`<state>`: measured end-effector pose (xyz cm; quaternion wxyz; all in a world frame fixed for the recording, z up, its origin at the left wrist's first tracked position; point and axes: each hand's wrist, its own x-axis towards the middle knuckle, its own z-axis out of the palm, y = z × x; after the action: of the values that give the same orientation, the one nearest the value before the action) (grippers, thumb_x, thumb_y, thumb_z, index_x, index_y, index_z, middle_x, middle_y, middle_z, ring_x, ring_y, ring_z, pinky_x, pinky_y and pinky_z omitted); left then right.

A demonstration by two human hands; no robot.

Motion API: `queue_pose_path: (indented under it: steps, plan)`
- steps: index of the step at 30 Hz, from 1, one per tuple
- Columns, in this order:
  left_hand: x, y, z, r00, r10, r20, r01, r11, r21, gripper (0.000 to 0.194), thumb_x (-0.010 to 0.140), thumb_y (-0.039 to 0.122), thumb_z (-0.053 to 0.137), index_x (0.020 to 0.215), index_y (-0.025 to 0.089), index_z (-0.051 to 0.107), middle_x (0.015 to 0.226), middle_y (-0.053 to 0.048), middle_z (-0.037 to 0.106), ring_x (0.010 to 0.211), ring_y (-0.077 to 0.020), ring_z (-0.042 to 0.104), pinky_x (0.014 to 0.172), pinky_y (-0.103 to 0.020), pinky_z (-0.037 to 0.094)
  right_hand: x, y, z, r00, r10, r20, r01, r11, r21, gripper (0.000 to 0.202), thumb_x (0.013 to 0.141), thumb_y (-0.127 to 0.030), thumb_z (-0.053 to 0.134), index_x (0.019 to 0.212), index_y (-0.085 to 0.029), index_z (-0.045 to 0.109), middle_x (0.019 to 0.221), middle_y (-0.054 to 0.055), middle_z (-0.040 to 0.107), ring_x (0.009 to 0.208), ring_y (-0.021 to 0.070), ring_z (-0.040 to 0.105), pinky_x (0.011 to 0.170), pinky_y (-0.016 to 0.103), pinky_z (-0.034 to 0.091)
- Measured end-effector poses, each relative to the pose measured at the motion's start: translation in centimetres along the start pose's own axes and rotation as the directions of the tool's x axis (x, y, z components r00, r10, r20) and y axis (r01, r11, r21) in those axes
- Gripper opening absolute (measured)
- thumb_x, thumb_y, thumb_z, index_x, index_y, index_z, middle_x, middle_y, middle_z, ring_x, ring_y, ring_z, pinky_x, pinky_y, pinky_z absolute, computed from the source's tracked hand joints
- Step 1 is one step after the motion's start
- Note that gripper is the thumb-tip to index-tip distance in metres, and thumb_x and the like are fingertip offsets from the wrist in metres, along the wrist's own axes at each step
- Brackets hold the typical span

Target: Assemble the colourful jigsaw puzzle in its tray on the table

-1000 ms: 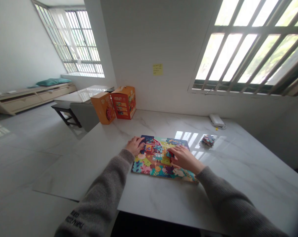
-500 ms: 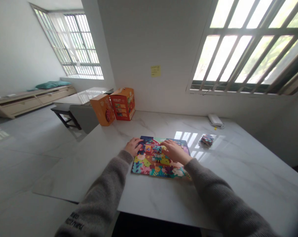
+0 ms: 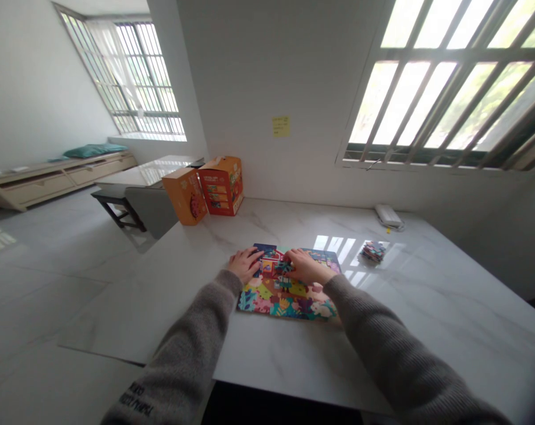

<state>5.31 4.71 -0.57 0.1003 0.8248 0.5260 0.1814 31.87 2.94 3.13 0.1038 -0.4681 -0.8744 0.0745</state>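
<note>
Puzzle [image 3: 296,289], brightly coloured, was found flat on the marble-patterned table [image 3: 289,354]. Over the last second the right hand [image 3: 308,267] had been brought leftward across it, to its far middle part; contact was thus judged to be centred there rather than on its right part. The puzzle lay beneath and nearer the body than the right fingertips. Its left edge was covered by the left hand [image 3: 244,264], which was laid open with fingers spread, nothing seen gripped. The right fingers were curled downward (whether a piece was pinched could not be told, the tips being partly hidden).

Right of the puzzle, well apart, a small pile of loose pieces [image 3: 374,252] was noted. Beyond that side, a white device [image 3: 388,216]. Far left of the puzzle, an orange box [image 3: 186,198] and a red-orange box [image 3: 223,188] were stood side by side.
</note>
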Motion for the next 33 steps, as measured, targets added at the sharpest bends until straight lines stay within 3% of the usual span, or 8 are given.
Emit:
queue_pose_path:
  steps: [6,12,16,19,21,26,30,33]
  plan:
    - [-0.1,0.7,0.0,1.000,0.008,0.023,-0.009,0.999,0.050,0.039,0.096,0.042,0.046,0.132,0.040,0.060,0.147,0.002,0.052,0.121,-0.0304,0.046,0.104,-0.048,0.034,0.4,0.4,-0.1,0.998,0.011,-0.055,-0.011,1.000,-0.002,0.042,0.083,-0.027,0.071,0.122,-0.014,0.060,0.110,0.012,0.059,0.099,0.0231,0.058,0.086,0.032,0.043]
    - [0.0,0.6,0.0,0.999,-0.004,0.033,0.003,1.000,0.016,0.039,0.097,0.040,0.044,0.133,0.037,0.060,0.147,0.001,0.052,0.125,-0.0318,0.045,0.105,-0.051,0.034,1.3,1.2,0.1,0.991,0.082,-0.106,-0.063,0.983,0.172,0.029,0.090,-0.013,0.055,0.116,-0.017,0.066,0.101,0.007,0.060,0.077,0.0126,0.056,0.075,0.024,0.042]
    - [0.3,-0.3,-0.3,1.000,-0.004,-0.018,0.002,0.996,-0.085,0.041,0.096,0.033,0.045,0.134,0.027,0.059,0.146,-0.005,0.052,0.124,-0.0273,0.048,0.108,-0.046,0.035,1.4,0.4,-0.4,0.979,0.140,-0.146,-0.085,0.939,0.334,0.028,0.089,-0.015,0.052,0.109,-0.016,0.071,0.085,0.003,0.062,0.067,0.0109,0.050,0.066,0.023,0.039]
    - [0.4,-1.1,-1.1,0.993,0.010,-0.117,-0.031,0.984,-0.178,0.035,0.090,0.027,0.050,0.118,0.018,0.068,0.127,-0.009,0.064,0.117,-0.0244,0.053,0.106,-0.039,0.039,1.0,-1.5,-0.8,0.986,0.127,-0.109,-0.063,0.885,0.461,0.027,0.089,-0.021,0.052,0.106,-0.015,0.072,0.073,0.000,0.060,0.059,0.0101,0.044,0.058,0.022,0.036]
    - [0.0,-1.3,-1.8,0.990,-0.014,-0.137,-0.021,0.967,-0.252,0.028,0.087,0.027,0.052,0.102,0.017,0.073,0.108,-0.008,0.070,0.104,-0.0232,0.058,0.097,-0.036,0.045,0.7,-3.0,-0.8,0.992,0.076,-0.100,-0.015,0.864,0.504,0.027,0.089,-0.022,0.052,0.105,-0.015,0.073,0.072,0.000,0.059,0.059,0.0100,0.044,0.056,0.022,0.034]
    - [-1.9,-0.7,-3.4,0.999,-0.040,-0.029,0.021,0.867,-0.498,0.031,0.088,0.040,0.052,0.086,0.016,0.071,0.074,-0.003,0.069,0.068,-0.0159,0.058,0.067,-0.027,0.046,0.3,-6.1,-0.5,0.996,-0.005,-0.089,0.052,0.844,0.535,0.025,0.086,-0.016,0.053,0.101,-0.017,0.073,0.071,-0.001,0.058,0.060,0.0099,0.045,0.057,0.021,0.033]
    - [-3.5,0.0,-3.6,0.998,0.000,0.067,0.045,0.751,-0.659,0.038,0.085,0.052,0.057,0.085,0.015,0.068,0.068,-0.002,0.066,0.064,-0.0150,0.058,0.063,-0.026,0.046,0.4,-7.0,-0.2,0.995,0.002,-0.096,0.051,0.832,0.553,0.026,0.084,-0.013,0.053,0.101,-0.017,0.072,0.068,-0.003,0.055,0.060,0.0102,0.044,0.058,0.021,0.034]
    - [-4.2,0.2,-3.1,0.996,0.017,0.084,0.047,0.716,-0.696,0.041,0.083,0.055,0.062,0.089,0.015,0.067,0.069,-0.002,0.065,0.063,-0.0146,0.058,0.064,-0.027,0.046,0.7,-7.1,0.3,0.995,0.006,-0.102,0.056,0.805,0.590,0.022,0.085,-0.016,0.054,0.098,-0.017,0.072,0.067,-0.003,0.054,0.060,0.0100,0.044,0.056,0.021,0.033]
